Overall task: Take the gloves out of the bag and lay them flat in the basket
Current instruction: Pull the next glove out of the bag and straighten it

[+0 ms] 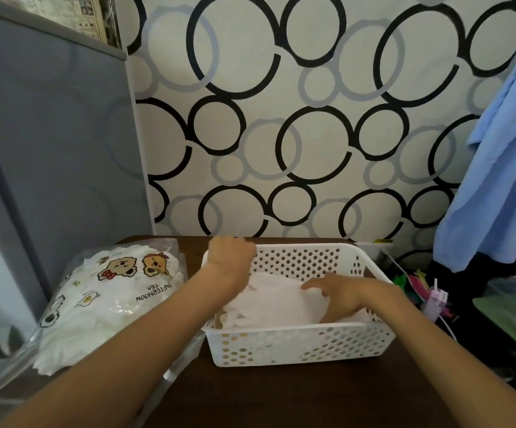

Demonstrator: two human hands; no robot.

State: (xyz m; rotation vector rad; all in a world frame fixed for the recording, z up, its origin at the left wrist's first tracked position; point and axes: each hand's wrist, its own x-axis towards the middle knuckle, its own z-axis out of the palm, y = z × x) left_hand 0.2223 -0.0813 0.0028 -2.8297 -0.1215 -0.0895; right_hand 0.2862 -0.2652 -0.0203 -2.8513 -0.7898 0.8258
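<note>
Left grip (231,254): fingers curled at the far left corner of the basket, over the rim; whether they hold the rim or a glove edge cannot be told.
Right grip (332,293): fingers spread and nearly straight, pressing down on the gloves; nothing pinched.
Gloves (276,304): thin white sheets piled inside the basket, under the right grip and just below the left grip.
Basket (296,344): white, perforated walls, on the counter; both grips reach into it.
Bag (108,304): clear plastic with cartoon bears and "AFTERNOON TEA", lying left of the left grip, stuffed with more white gloves.
Counter (281,396): dark brown wood, beneath both forearms.
Blue cloth (497,180): hanging well right of the right grip.
Wall (281,118): black and grey rings, beyond both grips.
</note>
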